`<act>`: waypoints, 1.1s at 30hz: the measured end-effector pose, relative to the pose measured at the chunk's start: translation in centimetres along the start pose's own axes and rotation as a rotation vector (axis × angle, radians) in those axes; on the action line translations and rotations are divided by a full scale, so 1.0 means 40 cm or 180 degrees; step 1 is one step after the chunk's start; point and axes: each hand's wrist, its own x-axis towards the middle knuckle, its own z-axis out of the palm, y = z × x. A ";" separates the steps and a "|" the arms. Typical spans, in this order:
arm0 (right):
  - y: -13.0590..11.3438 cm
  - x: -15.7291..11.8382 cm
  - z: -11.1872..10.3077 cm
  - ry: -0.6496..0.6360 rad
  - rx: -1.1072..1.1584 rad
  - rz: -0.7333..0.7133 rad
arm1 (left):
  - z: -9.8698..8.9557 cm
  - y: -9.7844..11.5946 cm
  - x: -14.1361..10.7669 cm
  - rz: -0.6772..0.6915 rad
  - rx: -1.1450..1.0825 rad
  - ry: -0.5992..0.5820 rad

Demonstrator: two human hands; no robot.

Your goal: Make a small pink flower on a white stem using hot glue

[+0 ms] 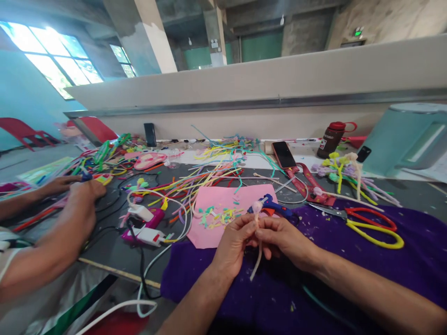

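Between the fingertips of both hands is a pale pipe cleaner (pixel 257 263) with a small fuzzy pink head at its top; its tail hangs below. My left hand (pixel 237 237) pinches it from one side, and my right hand (pixel 279 235) closes on it from the other. Right behind them a blue glue gun (pixel 275 204) lies at the edge of a pink sheet (pixel 206 235) strewn with short yellow and green clippings. Scissors (pixel 373 225) with red and yellow handles rest on the purple cloth (pixel 415 260) to the right.
Long coloured pipe cleaners (pixel 209 174) spread across the table. A pink power strip (pixel 139 232) with cables sits left. Behind are a phone (pixel 284 155), a bottle (pixel 330 142), a teal jug (pixel 391 135) and finished fuzzy stems (pixel 344 172). Another person's hands (pixel 84 186) work at left.
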 end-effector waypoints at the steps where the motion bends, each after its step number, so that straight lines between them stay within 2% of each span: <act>1: 0.001 0.000 -0.001 -0.0020 0.0102 0.0024 | 0.000 0.001 0.000 0.0024 0.0022 -0.0062; 5: 0.001 0.001 -0.014 -0.0029 0.0384 0.0103 | 0.001 0.007 0.001 0.0108 -0.0005 -0.0240; 10: -0.001 0.002 -0.021 -0.0048 0.0291 0.0127 | -0.004 0.007 0.004 0.0090 -0.0039 -0.0103; 18: 0.012 0.003 -0.022 -0.0138 0.0065 0.0238 | -0.025 -0.007 0.007 0.0040 -0.0181 -0.0168; 24: 0.016 0.000 -0.023 -0.0327 0.0082 0.0234 | -0.020 -0.003 0.005 -0.0055 -0.0227 -0.0115; 33: 0.023 0.001 -0.021 -0.0372 0.0090 0.0230 | -0.016 0.001 0.003 0.0003 -0.0111 -0.0056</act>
